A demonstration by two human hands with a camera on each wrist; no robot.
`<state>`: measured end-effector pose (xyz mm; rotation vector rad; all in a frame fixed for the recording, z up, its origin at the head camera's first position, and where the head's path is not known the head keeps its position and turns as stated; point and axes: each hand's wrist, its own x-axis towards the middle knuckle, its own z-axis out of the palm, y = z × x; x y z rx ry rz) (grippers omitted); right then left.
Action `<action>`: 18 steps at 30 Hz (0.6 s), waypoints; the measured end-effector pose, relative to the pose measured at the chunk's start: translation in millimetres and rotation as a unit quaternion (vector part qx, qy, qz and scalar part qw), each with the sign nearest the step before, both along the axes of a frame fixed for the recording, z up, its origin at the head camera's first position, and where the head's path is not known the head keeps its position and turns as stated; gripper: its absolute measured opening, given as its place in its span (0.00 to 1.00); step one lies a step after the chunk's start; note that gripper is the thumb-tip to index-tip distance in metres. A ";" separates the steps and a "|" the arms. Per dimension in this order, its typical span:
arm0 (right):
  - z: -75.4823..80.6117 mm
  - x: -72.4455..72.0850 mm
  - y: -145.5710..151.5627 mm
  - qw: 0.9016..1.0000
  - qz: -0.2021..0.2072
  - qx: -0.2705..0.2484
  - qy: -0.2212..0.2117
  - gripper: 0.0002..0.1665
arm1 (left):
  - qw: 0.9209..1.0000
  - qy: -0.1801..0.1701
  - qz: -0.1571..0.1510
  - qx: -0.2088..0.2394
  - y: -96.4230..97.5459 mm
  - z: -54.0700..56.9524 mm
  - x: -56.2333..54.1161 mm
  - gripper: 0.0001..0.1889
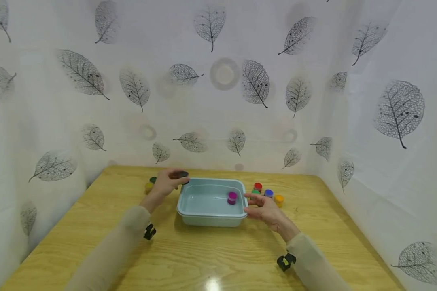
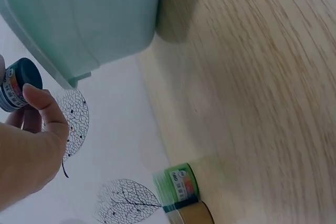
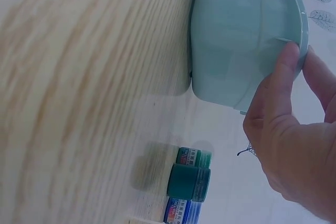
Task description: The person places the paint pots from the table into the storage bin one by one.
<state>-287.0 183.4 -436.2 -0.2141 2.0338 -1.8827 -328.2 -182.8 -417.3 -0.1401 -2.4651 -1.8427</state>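
A pale blue-green plastic basin (image 1: 211, 215) stands on the wooden table in the head view. My left hand (image 1: 162, 186) is above its far left corner and pinches a small dark paint jar (image 2: 23, 80) between thumb and fingers, just outside the rim. On the opposite side, my right hand (image 1: 268, 211) grips the basin's right rim, fingers on one side and thumb on the other, as the right wrist view shows. Inside the basin, toward the right, is a purple paint jar (image 1: 232, 198).
Right of the basin stand red (image 1: 257, 186), green (image 1: 255, 192), blue (image 1: 268, 193) and orange (image 1: 278, 201) jars. Behind my left wrist are a dark green jar (image 1: 153, 179) and a yellow jar (image 1: 149, 187). A leaf-print curtain (image 1: 211, 109) surrounds the table (image 1: 204, 258).
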 end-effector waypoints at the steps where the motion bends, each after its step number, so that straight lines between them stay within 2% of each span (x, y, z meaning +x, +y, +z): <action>1: -0.1 0.0 -0.1 1.000 0.000 0.000 0.000 0.38 | 1.000 -0.001 -0.001 0.004 1.8 0.7 0.7 0.26; 7: 0.2 -0.2 0.2 1.000 -0.001 -0.002 -0.004 0.37 | 1.000 0.004 -0.003 -0.003 9.4 2.3 4.4 0.26; 14: 0.1 -0.7 0.4 1.000 -0.007 -0.002 -0.007 0.38 | 1.000 0.001 -0.027 0.009 17.8 -0.4 2.6 0.26; 18: -1.0 -0.6 0.3 1.000 -0.006 0.000 -0.007 0.37 | 1.000 0.010 -0.026 -0.007 23.1 0.5 5.4 0.26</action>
